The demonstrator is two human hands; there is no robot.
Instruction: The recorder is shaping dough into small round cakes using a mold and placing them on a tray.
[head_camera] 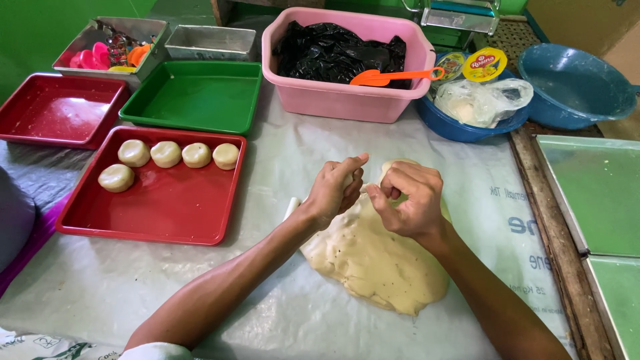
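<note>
A large flattened slab of pale dough (pixel 377 260) lies on the plastic-covered table in front of me. My left hand (pixel 337 189) is closed around a small piece of dough at the slab's far edge. My right hand (pixel 410 199) pinches the dough right beside it, fingers curled. Both hands touch each other over the slab's top end. To the left, a red tray (pixel 160 207) holds several round dough balls (pixel 167 154) in its far corner.
An empty red tray (pixel 60 110) and green tray (pixel 193 97) sit behind. A pink tub (pixel 343 100) holds black plastic and an orange scoop (pixel 393 77). Blue basins (pixel 577 87) stand at back right, green trays (pixel 597 193) at right, metal tins (pixel 210 41) at back left.
</note>
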